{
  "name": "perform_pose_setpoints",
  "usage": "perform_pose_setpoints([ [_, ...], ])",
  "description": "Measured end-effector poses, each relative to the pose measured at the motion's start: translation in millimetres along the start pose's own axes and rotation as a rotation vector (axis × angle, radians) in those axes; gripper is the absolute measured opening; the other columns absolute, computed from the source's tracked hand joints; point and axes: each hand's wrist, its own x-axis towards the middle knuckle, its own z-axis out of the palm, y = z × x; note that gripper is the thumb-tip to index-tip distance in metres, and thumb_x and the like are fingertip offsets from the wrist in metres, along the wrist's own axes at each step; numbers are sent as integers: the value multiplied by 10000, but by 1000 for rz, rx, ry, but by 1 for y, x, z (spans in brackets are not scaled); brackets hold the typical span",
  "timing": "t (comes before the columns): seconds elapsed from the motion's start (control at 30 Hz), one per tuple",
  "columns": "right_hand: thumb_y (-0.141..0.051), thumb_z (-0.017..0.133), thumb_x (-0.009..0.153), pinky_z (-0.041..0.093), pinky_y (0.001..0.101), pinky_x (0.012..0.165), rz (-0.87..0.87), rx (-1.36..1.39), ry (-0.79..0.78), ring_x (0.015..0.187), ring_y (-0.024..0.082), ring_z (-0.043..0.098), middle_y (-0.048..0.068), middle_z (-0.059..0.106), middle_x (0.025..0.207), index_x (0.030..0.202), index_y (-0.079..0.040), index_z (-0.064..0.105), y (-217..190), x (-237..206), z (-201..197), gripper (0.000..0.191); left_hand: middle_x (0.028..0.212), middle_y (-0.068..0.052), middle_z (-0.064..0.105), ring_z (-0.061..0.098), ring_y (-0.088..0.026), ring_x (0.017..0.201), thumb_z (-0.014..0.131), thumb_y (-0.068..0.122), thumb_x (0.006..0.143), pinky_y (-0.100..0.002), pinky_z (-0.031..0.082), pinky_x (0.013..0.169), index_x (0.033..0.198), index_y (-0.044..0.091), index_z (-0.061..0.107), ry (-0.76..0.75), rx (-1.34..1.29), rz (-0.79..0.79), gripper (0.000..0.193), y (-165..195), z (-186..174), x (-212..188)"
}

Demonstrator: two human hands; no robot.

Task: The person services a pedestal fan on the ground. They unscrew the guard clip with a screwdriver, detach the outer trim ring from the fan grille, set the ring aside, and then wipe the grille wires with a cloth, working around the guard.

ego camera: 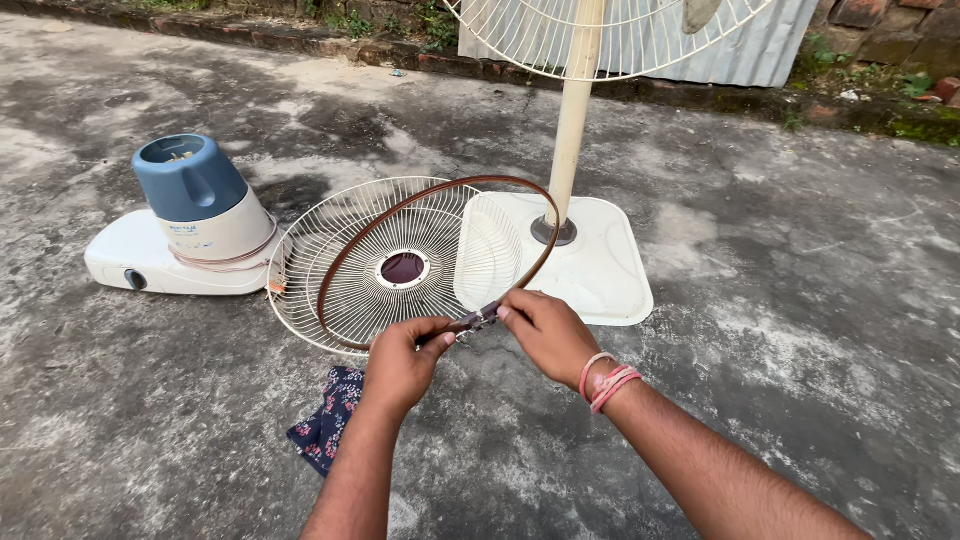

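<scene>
Both my hands hold a thin brown hoop, the fan's rim band (400, 205), by its clasp (480, 318) near me. My left hand (402, 360) pinches the band's left end, my right hand (545, 330) pinches the right end at the clasp. The hoop hangs above a white wire fan guard (330, 240) lying flat on the concrete, with a dark red round centre (403, 268). Behind stands a cream pedestal fan pole (572, 120) on a white square base (610, 270), with the rear wire guard (560, 40) at the top.
A white mixer base with a blue jar holder (190, 215) sits at the left. A dark floral cloth (325, 430) lies on the concrete under my left forearm. A brick kerb and corrugated metal sheet (760, 45) run along the back.
</scene>
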Motion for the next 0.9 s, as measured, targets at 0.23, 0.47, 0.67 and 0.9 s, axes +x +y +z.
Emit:
perform_pose_setpoints([
  [0.23,-315,568,1018,452,336,620,71,92,0,611,136,522,28,579,662,929,-33,644,13,9,10,305,954,-56,820,754,-146,840,767,183,868,-328,586,790,1099,143,807,-6,-12,40,237,0,0,1],
  [0.47,-256,543,1011,461,302,578,90,302,-7,598,105,496,4,539,687,989,-52,629,20,9,15,223,976,-54,819,762,-156,861,762,188,871,-334,586,806,1122,148,794,-4,-6,23,256,0,2,6],
  [0.67,-194,574,995,456,266,537,122,417,1,592,70,498,-38,560,711,985,-59,610,27,14,18,140,971,-36,820,752,-145,857,763,197,866,-345,584,814,1115,166,801,-16,28,-7,254,4,0,5],
  [0.9,-118,654,949,461,233,523,102,491,52,581,53,525,-30,591,710,965,-42,649,36,20,23,78,959,-40,822,762,-136,879,761,181,866,-332,590,838,1103,157,804,-22,13,26,242,-4,5,9],
])
